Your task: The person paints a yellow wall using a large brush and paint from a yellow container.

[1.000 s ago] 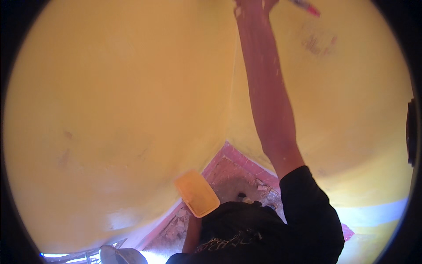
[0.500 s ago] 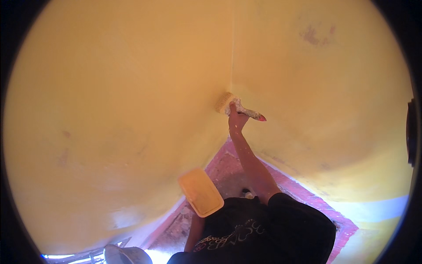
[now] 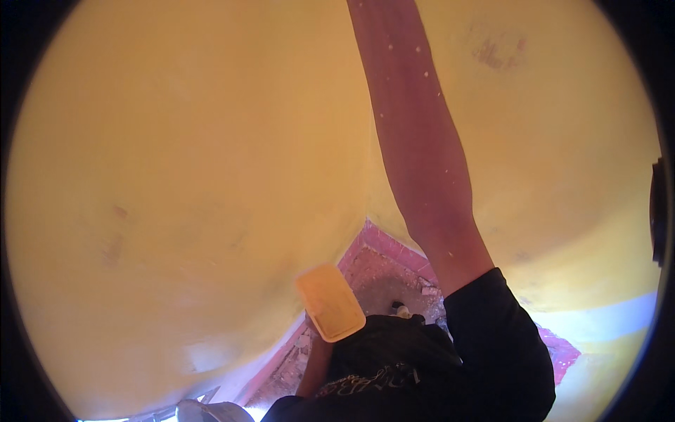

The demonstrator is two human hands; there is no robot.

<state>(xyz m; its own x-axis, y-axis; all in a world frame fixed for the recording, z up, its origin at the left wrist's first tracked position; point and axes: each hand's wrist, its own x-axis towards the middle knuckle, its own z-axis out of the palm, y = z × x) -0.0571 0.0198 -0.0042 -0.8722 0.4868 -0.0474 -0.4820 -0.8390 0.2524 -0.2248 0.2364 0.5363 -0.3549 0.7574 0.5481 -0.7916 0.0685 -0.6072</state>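
My left hand [image 3: 313, 332], mostly hidden, grips a rectangular plastic tub [image 3: 330, 304] of yellow paint from beneath, close to my chest. My right forearm [image 3: 422, 141], dotted with pale paint specks, reaches up past the top edge of the picture. The right hand is out of sight there, and so is the paintbrush seen earlier. Behind the arm, two yellow walls [image 3: 211, 141] meet in a corner.
A dark reddish band [image 3: 394, 246] runs along the foot of the walls. Rubble [image 3: 429, 287] lies on the rough floor. A grey bucket-like vessel [image 3: 211, 411] stands at the lower left. Dark scuffs [image 3: 499, 53] mark the right wall.
My right arm has swung upward from the wall corner, taking hand and paintbrush out of view. The tub has shifted slightly to the right.
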